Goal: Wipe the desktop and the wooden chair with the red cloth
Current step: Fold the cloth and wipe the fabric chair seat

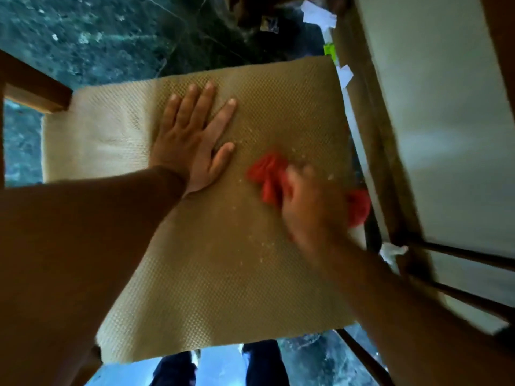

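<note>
Right grip (312, 207) closed on red cloth (269, 176), left grip (192, 143) flat and empty on chair seat (223, 274).

Red cloth is bunched under the right hand, pressed to the woven tan seat near its right edge; one end sticks out past the fingers toward seat centre, another tuft shows at the seat's right edge behind the hand. Right hand is motion-blurred, so exact finger wrap is unclear. Left hand lies palm down, fingers spread, holding nothing, toward the seat's far-left part, near the cloth but not touching it. Pale crumbs (259, 240) dot the seat around the cloth. Wooden chair frame (33, 87) shows at the far-left corner. White-topped desk (446, 107) stands just right of the chair. Dark green marbled floor (97, 32) below; paper scraps (319, 15) lie beyond the seat's far-right corner.
</note>
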A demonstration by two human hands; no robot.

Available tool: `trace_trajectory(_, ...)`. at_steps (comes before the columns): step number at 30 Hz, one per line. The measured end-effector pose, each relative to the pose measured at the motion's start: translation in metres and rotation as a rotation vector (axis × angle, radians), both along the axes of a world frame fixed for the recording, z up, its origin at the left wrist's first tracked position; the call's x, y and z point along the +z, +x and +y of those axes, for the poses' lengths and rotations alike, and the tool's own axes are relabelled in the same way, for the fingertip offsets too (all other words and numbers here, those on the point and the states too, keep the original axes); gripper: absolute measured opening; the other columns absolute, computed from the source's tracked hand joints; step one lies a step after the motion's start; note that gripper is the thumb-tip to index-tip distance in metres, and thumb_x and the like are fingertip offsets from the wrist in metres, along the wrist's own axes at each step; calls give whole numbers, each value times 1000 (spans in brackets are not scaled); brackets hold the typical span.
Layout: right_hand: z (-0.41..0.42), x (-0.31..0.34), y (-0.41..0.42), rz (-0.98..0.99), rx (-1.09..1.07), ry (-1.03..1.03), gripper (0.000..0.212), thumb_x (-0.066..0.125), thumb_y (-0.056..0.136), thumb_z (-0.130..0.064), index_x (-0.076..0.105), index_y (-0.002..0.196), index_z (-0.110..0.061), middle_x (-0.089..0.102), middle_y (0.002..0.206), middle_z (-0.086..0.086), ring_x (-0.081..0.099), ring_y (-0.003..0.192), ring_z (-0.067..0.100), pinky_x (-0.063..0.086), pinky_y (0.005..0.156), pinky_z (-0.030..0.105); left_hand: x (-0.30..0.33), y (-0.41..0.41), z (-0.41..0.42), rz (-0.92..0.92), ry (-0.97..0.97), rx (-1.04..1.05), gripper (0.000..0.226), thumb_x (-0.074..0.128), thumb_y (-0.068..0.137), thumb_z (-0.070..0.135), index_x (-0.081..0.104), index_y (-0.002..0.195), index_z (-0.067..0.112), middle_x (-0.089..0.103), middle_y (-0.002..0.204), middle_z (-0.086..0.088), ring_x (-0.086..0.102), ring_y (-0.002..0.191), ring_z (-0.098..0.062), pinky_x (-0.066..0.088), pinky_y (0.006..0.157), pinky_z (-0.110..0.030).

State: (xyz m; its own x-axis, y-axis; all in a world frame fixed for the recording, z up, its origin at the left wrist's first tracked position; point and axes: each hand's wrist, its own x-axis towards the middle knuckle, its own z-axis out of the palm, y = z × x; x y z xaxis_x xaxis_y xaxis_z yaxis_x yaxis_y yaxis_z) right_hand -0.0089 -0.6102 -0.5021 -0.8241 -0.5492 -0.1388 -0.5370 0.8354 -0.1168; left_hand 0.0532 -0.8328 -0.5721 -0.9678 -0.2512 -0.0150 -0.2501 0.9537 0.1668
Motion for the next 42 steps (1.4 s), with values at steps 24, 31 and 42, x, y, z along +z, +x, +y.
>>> trace_trajectory(24,19,43,9,-164,93,-212,36,50,97,-35,56,131,-22,63,107,6,63,86,26,54,69,40,35,10,-38,-144,-13,-54,77,21,93,69,8,159,31,9,167,-17,11,152,-40,6,123,-56)
trace_trajectory(31,-103,-7,-114,39,-18,-127,56,59,90,-46,46,142,-27,49,141,11,49,125,33,38,101,40,11,25,-59,-32,-34,104,70,25,96,53,16,159,26,16,165,-20,17,150,-42,9,121,-56)
trace_trajectory(42,-3,13,84,-400,558,-47,41,69,82,-24,64,123,-21,68,96,5,66,73,27,53,58,35,13,29,-64,-30,16,89,66,31,96,44,17,159,27,15,165,-18,15,151,-40,5,122,-55)
